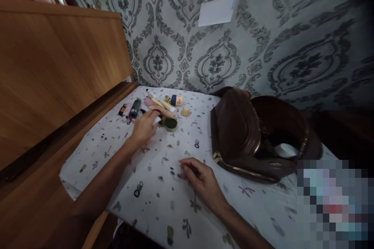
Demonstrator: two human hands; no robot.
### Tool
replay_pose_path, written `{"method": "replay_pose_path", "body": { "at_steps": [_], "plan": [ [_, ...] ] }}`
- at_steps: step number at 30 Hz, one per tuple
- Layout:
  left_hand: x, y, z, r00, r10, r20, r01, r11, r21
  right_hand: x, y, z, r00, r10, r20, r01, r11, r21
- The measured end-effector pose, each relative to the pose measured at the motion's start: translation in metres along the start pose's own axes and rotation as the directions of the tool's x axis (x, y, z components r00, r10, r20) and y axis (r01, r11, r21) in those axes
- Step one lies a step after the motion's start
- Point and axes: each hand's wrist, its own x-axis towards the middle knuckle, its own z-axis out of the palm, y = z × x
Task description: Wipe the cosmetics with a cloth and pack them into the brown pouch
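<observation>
My left hand [144, 127] reaches into the near side of a group of small cosmetics; its fingertips are bent down among them, and what they touch or hold is too small to tell. Just right of it is a round dark-lidded jar [171, 124]. A dark green bottle [135, 107], a blue-and-peach jar [177, 100], a small yellow jar [185, 112] and a pale tube [166, 105] lie around. Over the patterned cloth, my right hand [200, 177] hovers or rests with fingers loosely curled and nothing visible in them.
An unzipped brown bag [235, 128] stands on the right of the cloth-covered table [172, 210], with a white round item [286, 150] inside. A wooden cabinet [61, 66] borders the left. Behind is a patterned wall [175, 54]. The lower right corner is pixelated.
</observation>
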Motion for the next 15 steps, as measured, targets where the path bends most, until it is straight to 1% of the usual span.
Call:
{"method": "replay_pose_path", "body": {
  "at_steps": [1, 3, 5, 6, 8, 12, 15],
  "plan": [
    [0.003, -0.009, -0.006, 0.994, -0.111, 0.008, 0.110, 0.993, 0.052, 0.000, 0.000, 0.000, 1.000, -0.011, -0.003, 0.011, 1.000, -0.007],
    [0.005, -0.024, -0.013, 0.954, -0.292, 0.062, 0.283, 0.951, 0.122, 0.000, 0.000, 0.000, 1.000, -0.028, -0.007, 0.028, 0.999, -0.026],
    [0.005, -0.036, -0.013, 0.904, -0.399, 0.151, 0.385, 0.916, 0.114, 0.000, 0.000, 0.000, 0.999, -0.037, -0.008, 0.037, 0.999, -0.038],
    [0.004, -0.041, -0.011, 0.885, -0.424, 0.191, 0.414, 0.906, 0.090, 0.000, 0.000, 0.001, 0.999, -0.040, -0.009, 0.040, 0.998, -0.040],
    [0.004, -0.048, -0.003, 0.869, -0.436, 0.234, 0.442, 0.897, 0.030, 0.000, 0.000, 0.001, 0.999, -0.046, -0.008, 0.046, 0.998, -0.041],
    [0.006, -0.057, 0.009, 0.870, -0.438, 0.228, 0.468, 0.878, -0.101, 0.000, 0.000, 0.000, 0.999, -0.051, -0.005, 0.051, 0.998, -0.042],
    [0.009, -0.064, 0.010, 0.874, -0.427, 0.231, 0.479, 0.840, -0.257, -0.001, 0.001, 0.000, 0.999, -0.045, -0.008, 0.045, 0.998, -0.036]
  ]
}}
